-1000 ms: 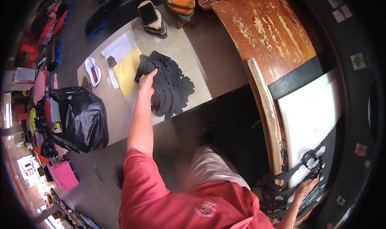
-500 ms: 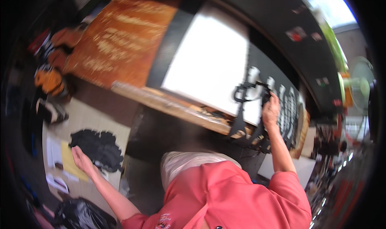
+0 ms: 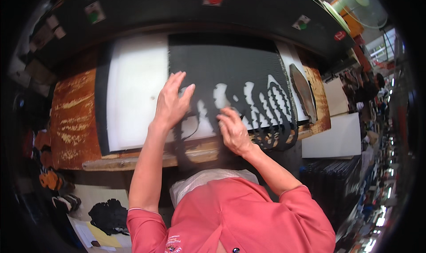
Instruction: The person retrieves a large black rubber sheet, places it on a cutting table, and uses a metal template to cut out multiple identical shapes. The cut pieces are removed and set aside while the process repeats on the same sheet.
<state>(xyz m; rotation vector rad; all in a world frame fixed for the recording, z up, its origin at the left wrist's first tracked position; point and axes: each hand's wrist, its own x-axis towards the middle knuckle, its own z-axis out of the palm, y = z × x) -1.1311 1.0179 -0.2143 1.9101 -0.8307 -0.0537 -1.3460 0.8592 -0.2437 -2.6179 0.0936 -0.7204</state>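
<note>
A black sheet [image 3: 213, 57] lies on a white board [image 3: 133, 93], with ragged cut-out gaps along its near side. Loose, narrow strips [image 3: 284, 137] of it hang over the bench's front edge. My left hand [image 3: 173, 102] is over the sheet's left edge, fingers stretched out and thumb apart, holding nothing. To its right my right hand [image 3: 235, 133] is curled, its fingertips closed at a dark strip between the gaps; motion blurs the strip beneath. Beyond the right end of the sheet lies a long brownish piece [image 3: 302, 91].
A dark machine beam [image 3: 177, 9] with red and green buttons spans the back. Worn orange-brown board [image 3: 73, 115] forms the bench's left end. At lower left, a pile of black pieces [image 3: 108, 215] rests on a side table. A white panel [image 3: 333, 135] stands at right.
My left hand has come from beside the black pile to the sheet. My right hand no longer holds the dark looped piece; it is at the sheet's cut side. The view has turned right.
</note>
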